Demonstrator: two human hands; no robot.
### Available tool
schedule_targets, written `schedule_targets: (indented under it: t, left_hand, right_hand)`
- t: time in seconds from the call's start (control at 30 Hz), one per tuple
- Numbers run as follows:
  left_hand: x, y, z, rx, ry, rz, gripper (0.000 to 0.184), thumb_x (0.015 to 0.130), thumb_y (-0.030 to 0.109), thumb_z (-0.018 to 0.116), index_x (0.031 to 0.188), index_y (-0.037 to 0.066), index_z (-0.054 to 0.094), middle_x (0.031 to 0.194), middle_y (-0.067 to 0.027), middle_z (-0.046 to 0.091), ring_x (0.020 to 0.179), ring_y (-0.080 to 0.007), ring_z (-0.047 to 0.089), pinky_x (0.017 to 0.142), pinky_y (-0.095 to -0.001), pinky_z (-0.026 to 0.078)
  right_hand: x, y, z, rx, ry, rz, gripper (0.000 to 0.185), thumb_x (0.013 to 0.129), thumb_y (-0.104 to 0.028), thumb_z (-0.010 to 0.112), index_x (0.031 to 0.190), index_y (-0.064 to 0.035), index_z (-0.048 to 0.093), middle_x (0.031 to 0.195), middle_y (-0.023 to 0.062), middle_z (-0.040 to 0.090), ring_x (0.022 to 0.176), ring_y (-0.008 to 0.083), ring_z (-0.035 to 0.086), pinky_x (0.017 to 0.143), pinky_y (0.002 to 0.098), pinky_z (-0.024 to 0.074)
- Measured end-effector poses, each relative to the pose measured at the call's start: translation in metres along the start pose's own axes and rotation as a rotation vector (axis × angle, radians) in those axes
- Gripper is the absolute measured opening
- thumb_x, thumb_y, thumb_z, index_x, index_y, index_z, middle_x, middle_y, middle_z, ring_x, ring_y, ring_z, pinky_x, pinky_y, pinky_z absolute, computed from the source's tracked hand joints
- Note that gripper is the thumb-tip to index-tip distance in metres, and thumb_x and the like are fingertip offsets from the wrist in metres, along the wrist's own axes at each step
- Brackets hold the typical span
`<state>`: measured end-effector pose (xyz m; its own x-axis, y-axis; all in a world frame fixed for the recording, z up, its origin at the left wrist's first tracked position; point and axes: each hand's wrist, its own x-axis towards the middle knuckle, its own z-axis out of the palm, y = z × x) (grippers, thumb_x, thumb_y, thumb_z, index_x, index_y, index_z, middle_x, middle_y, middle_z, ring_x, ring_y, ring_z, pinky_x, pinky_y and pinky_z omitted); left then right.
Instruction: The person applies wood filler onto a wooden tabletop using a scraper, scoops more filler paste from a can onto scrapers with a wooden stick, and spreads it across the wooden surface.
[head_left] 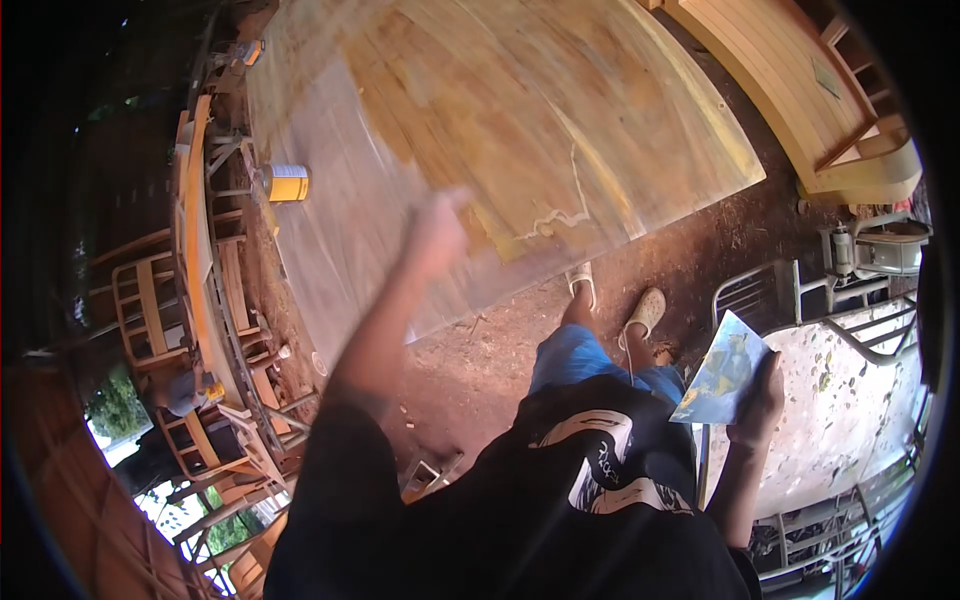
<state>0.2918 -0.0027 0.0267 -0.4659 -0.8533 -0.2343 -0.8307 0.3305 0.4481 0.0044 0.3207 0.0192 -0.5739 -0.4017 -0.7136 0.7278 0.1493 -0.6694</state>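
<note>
My left hand (440,235) reaches over a large wooden panel (520,110), near its close edge. Motion smears its fingers, so I cannot tell whether it holds anything. The panel is yellowish brown on much of its surface and paler at the left. A thin, wavy whitish line of material (562,216) runs along its near right part. At my right side, my right hand (762,405) is closed on the edge of a thin, flat rectangular sheet (722,372), tilted up. Blue-grey and yellowish smears mark the sheet's face.
A yellow can (288,183) stands at the panel's left edge. Wooden frames (150,310) are stacked at the left. A curved wooden piece (770,80) lies at the far right. A spotted white surface (830,390) and metal frames (760,295) stand at the right.
</note>
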Motion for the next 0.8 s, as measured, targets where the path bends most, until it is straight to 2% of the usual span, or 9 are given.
schedule_targets:
  t: [0.07, 0.13, 0.2, 0.23, 0.37, 0.43, 0.5, 0.63, 0.8]
  left_hand:
    - [0.061, -0.058, -0.025, 0.138, 0.027, -0.081, 0.046, 0.068, -0.004, 0.051, 0.112, 0.008, 0.06, 0.104, -0.0189, 0.062, 0.093, -0.0283, 0.061, 0.079, -0.0323, 0.048]
    - [0.099, -0.073, -0.036, 0.082, -0.217, -0.194, 0.042, 0.068, 0.0, 0.052, 0.107, 0.008, 0.063, 0.102, -0.017, 0.063, 0.092, -0.0268, 0.062, 0.078, -0.0311, 0.048]
    - [0.092, -0.072, -0.018, 0.055, -0.291, -0.133, 0.038, 0.068, 0.002, 0.053, 0.104, 0.008, 0.065, 0.1, -0.0165, 0.063, 0.092, -0.0271, 0.062, 0.078, -0.0315, 0.048]
    - [0.082, -0.059, -0.007, 0.037, -0.327, -0.104, 0.036, 0.068, 0.003, 0.053, 0.102, 0.008, 0.066, 0.099, -0.0163, 0.064, 0.092, -0.0273, 0.062, 0.078, -0.0316, 0.048]
    - [-0.018, 0.032, 0.043, 0.097, -0.278, 0.05, 0.037, 0.068, 0.0, 0.057, 0.105, 0.003, 0.063, 0.094, -0.0163, 0.066, 0.084, -0.0238, 0.063, 0.079, -0.0284, 0.047]
    - [-0.045, 0.049, 0.056, 0.072, -0.412, 0.229, 0.035, 0.071, -0.001, 0.056, 0.105, 0.002, 0.062, 0.096, -0.014, 0.066, 0.087, -0.0212, 0.062, 0.08, -0.0284, 0.046]
    - [-0.05, 0.067, 0.041, -0.227, -0.384, 0.074, 0.029, 0.076, 0.003, 0.056, 0.105, -0.002, 0.061, 0.095, -0.0176, 0.065, 0.089, -0.0196, 0.061, 0.078, -0.0288, 0.046]
    - [-0.08, 0.124, 0.008, -1.141, 0.016, -0.019, 0.025, 0.087, 0.009, 0.053, 0.107, -0.006, 0.056, 0.094, -0.0093, 0.063, 0.085, -0.0102, 0.056, 0.075, -0.0239, 0.044]
    - [-0.146, 0.172, 0.006, -1.091, 0.233, 0.238, 0.027, 0.091, 0.013, 0.05, 0.108, -0.007, 0.054, 0.093, -0.0033, 0.06, 0.082, -0.0084, 0.052, 0.071, -0.0223, 0.041]
  right_hand:
    - [0.004, 0.001, -0.015, -0.033, -0.048, 0.008, 0.033, 0.096, -0.037, 0.039, 0.102, -0.008, 0.052, 0.083, 0.0009, 0.053, 0.064, 0.004, 0.049, 0.054, 0.0178, 0.0385]
    - [0.006, 0.003, -0.017, -0.009, -0.137, -0.007, 0.031, 0.096, -0.038, 0.037, 0.096, -0.0095, 0.051, 0.079, -0.0001, 0.049, 0.065, 0.0055, 0.047, 0.057, 0.0202, 0.0361]
    - [0.009, 0.004, -0.033, 0.047, -0.29, 0.01, 0.045, 0.097, -0.037, 0.034, 0.117, 0.0007, 0.047, 0.109, 0.0089, 0.054, 0.098, 0.016, 0.053, 0.088, 0.0308, 0.0414]
    - [0.006, 0.004, -0.028, -0.009, -0.121, 0.034, 0.045, 0.097, -0.037, 0.034, 0.118, 0.0006, 0.047, 0.11, 0.009, 0.054, 0.1, 0.0163, 0.053, 0.09, 0.0311, 0.0402]
    - [0.016, 0.018, 0.002, 0.051, -0.102, 0.054, 0.041, 0.095, -0.039, 0.038, 0.11, -0.0033, 0.051, 0.095, 0.0047, 0.056, 0.081, 0.0121, 0.053, 0.074, 0.027, 0.0419]
    - [0.025, 0.028, 0.02, 0.117, -0.16, 0.065, 0.039, 0.094, -0.04, 0.04, 0.105, -0.0052, 0.054, 0.088, 0.0026, 0.057, 0.072, 0.01, 0.053, 0.065, 0.0249, 0.0427]
    - [0.027, 0.033, 0.036, 0.173, -0.195, 0.068, 0.038, 0.093, -0.042, 0.042, 0.101, -0.0072, 0.056, 0.08, 0.0005, 0.058, 0.063, 0.0079, 0.053, 0.057, 0.0229, 0.0435]
    - [0.003, 0.031, 0.059, 0.237, -0.291, -0.047, 0.044, 0.094, -0.039, 0.038, 0.109, 0.0001, 0.052, 0.098, 0.0091, 0.06, 0.087, 0.0194, 0.058, 0.082, 0.034, 0.046]
    - [-0.027, 0.013, 0.07, 0.361, -0.354, -0.156, 0.043, 0.095, -0.038, 0.039, 0.107, 0.0008, 0.054, 0.099, 0.0097, 0.06, 0.089, 0.0189, 0.058, 0.083, 0.0337, 0.0457]
